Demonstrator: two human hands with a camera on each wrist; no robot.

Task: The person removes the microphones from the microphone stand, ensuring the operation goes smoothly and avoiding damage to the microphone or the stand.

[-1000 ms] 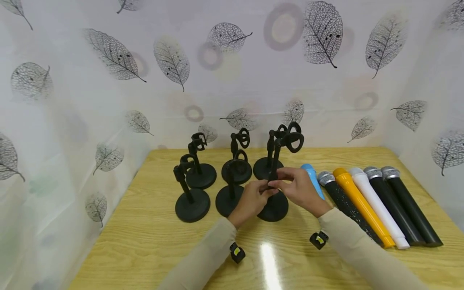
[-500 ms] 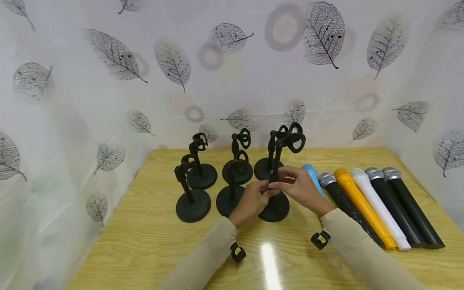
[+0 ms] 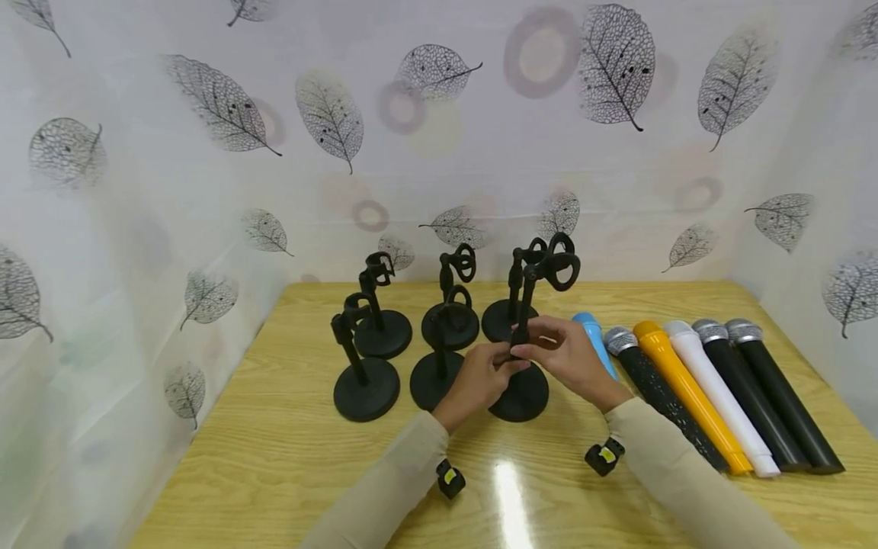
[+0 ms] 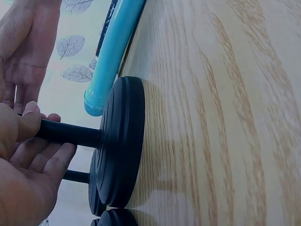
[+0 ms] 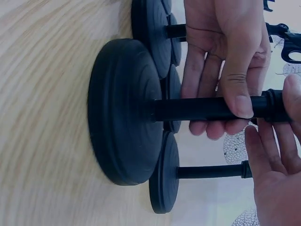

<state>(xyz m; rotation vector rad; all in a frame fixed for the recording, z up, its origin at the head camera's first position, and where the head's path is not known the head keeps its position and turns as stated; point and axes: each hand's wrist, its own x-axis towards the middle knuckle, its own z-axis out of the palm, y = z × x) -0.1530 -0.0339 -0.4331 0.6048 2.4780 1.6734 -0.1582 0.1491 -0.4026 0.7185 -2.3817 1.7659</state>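
Observation:
A black desktop microphone stand (image 3: 527, 305) stands upright at the front right of a group of similar stands. Its round base (image 5: 124, 113) rests on the table, and its ring clip (image 3: 561, 271) is at the top. My left hand (image 3: 480, 377) grips the pole (image 5: 197, 109) above the base, thumb on one side and fingers round the other. Just above it, my right hand (image 3: 568, 360) pinches the pole at the collar (image 5: 272, 106) between thumb and fingers. Part of the pole is hidden behind the hands in the head view.
Several more black stands (image 3: 366, 390) stand in two rows to the left and behind. At the right lie a blue microphone (image 4: 110, 61), a speckled black one (image 3: 665, 396), an orange one (image 3: 689, 393), a white one (image 3: 720, 396) and two black ones. A leaf-print curtain (image 3: 439, 168) hangs behind the wooden table (image 3: 274, 473).

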